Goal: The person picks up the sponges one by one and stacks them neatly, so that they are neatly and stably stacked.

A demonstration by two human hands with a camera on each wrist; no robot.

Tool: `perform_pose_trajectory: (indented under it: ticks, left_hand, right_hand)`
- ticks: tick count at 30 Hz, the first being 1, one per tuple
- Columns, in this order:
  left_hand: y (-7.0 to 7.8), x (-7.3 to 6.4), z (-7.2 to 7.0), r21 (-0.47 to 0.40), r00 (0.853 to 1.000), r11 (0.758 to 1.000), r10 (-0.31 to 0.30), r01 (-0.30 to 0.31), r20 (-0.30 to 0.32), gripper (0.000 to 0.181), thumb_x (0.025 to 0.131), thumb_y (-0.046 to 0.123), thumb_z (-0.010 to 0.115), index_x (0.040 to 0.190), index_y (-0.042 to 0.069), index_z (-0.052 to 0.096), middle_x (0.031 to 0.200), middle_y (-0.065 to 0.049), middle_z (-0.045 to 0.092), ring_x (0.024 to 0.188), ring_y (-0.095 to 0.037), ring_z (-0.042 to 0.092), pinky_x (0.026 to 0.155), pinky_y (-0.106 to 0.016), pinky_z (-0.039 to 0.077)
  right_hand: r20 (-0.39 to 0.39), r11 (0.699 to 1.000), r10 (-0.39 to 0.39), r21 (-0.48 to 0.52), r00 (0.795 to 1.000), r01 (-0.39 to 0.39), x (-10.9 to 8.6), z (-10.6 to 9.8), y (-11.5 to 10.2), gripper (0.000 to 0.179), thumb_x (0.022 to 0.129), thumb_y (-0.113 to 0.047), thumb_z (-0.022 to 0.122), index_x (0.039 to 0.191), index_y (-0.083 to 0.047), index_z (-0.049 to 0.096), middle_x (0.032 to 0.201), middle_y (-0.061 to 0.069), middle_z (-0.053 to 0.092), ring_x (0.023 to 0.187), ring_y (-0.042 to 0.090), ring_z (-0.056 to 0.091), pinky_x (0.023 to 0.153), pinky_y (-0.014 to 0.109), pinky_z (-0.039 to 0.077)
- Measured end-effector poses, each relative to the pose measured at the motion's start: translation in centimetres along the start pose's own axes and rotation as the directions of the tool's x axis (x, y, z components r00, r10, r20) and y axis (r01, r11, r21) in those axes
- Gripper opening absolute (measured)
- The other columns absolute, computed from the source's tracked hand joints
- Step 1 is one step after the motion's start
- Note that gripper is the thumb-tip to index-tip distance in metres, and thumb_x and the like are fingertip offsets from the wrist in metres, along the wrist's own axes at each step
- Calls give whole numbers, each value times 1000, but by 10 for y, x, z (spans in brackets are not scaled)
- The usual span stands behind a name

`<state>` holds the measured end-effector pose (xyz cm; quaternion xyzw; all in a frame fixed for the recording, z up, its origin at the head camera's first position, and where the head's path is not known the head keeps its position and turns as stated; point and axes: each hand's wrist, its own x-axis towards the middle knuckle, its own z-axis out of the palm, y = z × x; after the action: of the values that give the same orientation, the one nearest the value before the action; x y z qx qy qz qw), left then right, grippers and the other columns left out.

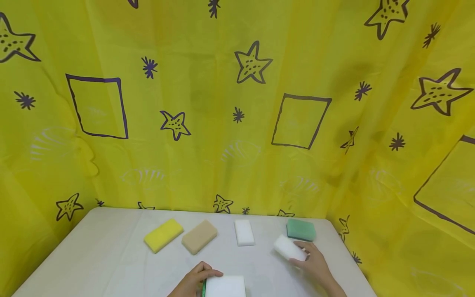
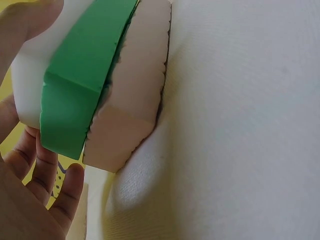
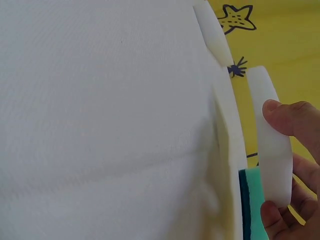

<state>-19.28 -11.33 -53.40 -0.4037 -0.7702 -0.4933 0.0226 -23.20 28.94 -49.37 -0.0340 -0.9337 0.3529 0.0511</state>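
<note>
In the head view my left hand is at the table's near side, gripping a white sponge. The left wrist view shows that white sponge stacked against a green sponge, with a beige sponge beneath on the table side. The thumb lies over the white one and the fingers reach round the side. My right hand pinches another white sponge between thumb and fingers, off the tabletop in the right wrist view, in front of a green sponge with a dark underside.
A yellow sponge and a beige sponge lie at the back left of the white table. Another white sponge lies near the back middle. A yellow patterned curtain surrounds the table's back and sides.
</note>
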Motion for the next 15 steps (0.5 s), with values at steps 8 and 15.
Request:
perform_pose_trajectory:
  ticks: [8, 15]
  left_hand:
    - [1, 0, 0, 6, 1000, 1000, 21, -21, -8, 55, 79, 25, 85, 127, 10, 63, 104, 9, 46, 100, 2, 45, 81, -21, 47]
    - [0, -1, 1, 6, 999, 999, 47, -47, -15, 55, 79, 25, 84, 127, 9, 62, 104, 7, 45, 100, 1, 45, 80, -22, 47]
  right_hand:
    - [-14, 999, -50, 15, 999, 50, -4, 9, -10, 61, 67, -25, 90, 121, -8, 67, 111, 6, 60, 91, 17, 52, 70, 25, 44]
    - [-1, 996, -73, 44, 997, 73, -11, 9, -25, 60, 66, -25, 91, 119, -10, 68, 111, 4, 63, 83, 13, 50, 67, 23, 42]
